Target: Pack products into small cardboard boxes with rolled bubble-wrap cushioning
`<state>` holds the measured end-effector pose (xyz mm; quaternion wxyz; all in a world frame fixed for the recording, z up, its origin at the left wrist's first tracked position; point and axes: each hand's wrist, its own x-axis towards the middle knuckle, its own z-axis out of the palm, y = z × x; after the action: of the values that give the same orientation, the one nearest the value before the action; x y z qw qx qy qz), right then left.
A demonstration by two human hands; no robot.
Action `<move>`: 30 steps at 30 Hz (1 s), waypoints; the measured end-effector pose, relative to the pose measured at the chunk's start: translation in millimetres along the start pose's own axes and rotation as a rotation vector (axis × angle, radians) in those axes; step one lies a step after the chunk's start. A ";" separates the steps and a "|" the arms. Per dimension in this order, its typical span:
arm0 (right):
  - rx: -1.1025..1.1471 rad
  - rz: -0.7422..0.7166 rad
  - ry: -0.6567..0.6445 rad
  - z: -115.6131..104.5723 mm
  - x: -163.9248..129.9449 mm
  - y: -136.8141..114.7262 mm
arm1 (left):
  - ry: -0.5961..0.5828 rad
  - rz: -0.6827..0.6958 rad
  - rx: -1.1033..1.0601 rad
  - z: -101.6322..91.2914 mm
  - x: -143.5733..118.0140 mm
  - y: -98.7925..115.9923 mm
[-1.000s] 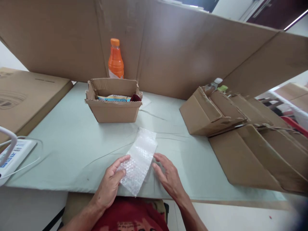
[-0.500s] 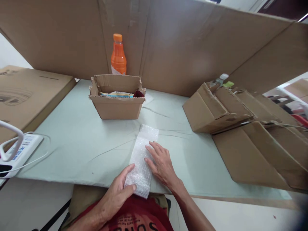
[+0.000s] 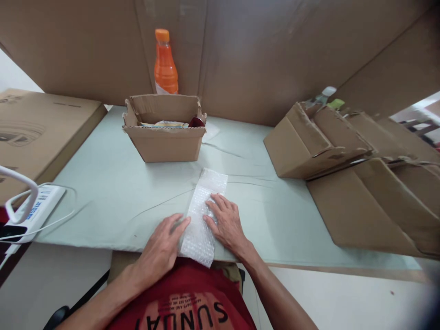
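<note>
While both hands press flat, a clear bubble-wrap strip (image 3: pixel 204 215) lies on the pale green tabletop (image 3: pixel 113 192).
Left hand (image 3: pixel 161 247) and right hand (image 3: pixel 225 222), fingers spread, pin its edges, seemingly to flatten it.

From my remote seat, the bubble wrap (image 3: pixel 205 206) under both hands reads as clear plastic, pimpled and faintly shiny. The table (image 3: pixel 113 192) wears a matt pale-green cloth, smooth but creased. The small open box (image 3: pixel 164 140) is raw brown cardboard, dull and fibrous (its cut rim shows the corrugation), as are the flattened boxes (image 3: pixel 360 183). The orange bottle (image 3: pixel 165 64) is glossy plastic. The power strip (image 3: pixel 32 213) looks like smooth white plastic.
</note>
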<state>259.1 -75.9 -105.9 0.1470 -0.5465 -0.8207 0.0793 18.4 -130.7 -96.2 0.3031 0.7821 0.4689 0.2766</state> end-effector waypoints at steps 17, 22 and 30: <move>0.497 0.050 0.304 -47.3 -37.9 30.0 | -0.055 -0.330 -0.274 -2.5 78.8 11.1; 0.343 -0.165 0.165 -40.4 -65.5 -3.7 | -0.163 -0.341 -0.207 1.9 90.3 8.9; 0.031 -0.131 0.088 -7.1 -49.5 -19.8 | -0.252 -0.287 0.001 3.6 117.1 11.6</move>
<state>261.9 -129.4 -101.1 0.1960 -0.4920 -0.8462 0.0581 75.2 -30.3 -72.7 0.3955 0.7359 0.5339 0.1302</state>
